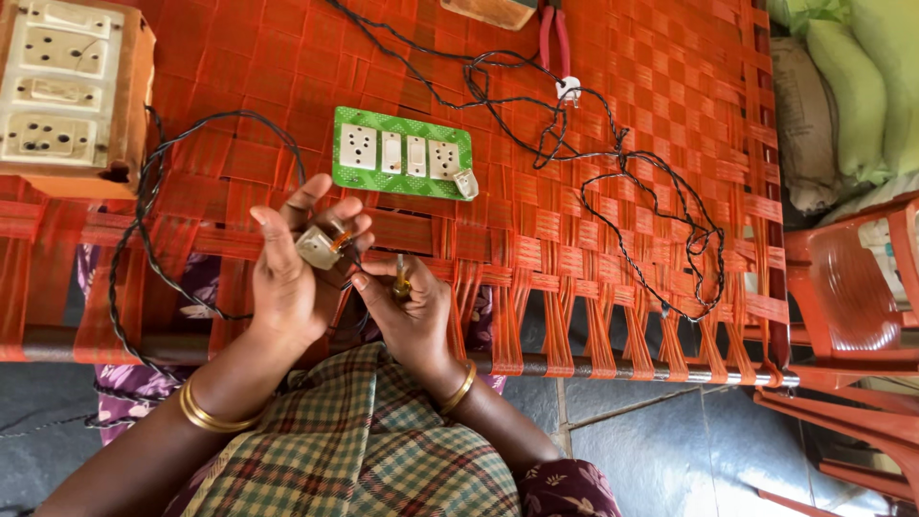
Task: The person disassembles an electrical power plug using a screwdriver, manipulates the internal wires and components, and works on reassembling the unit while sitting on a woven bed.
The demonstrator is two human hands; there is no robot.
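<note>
Your left hand [292, 278] grips a small white plug [318, 247] above the woven cot's [593, 287] near edge; your right hand [412, 311] grips a screwdriver [401, 278] beside it. You seem mid-screwing: seat the tip squarely before turning.

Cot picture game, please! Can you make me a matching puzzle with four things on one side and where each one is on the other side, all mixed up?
Things:
1. plug
2. screwdriver
3. green switch plate
4. pliers

Places:
A. at the far edge of the cot, handles pink
B. in the left hand
C. flat on the cot's straps, beyond both hands
D. in the right hand

Pairs: 1-B, 2-D, 3-C, 4-A
</note>
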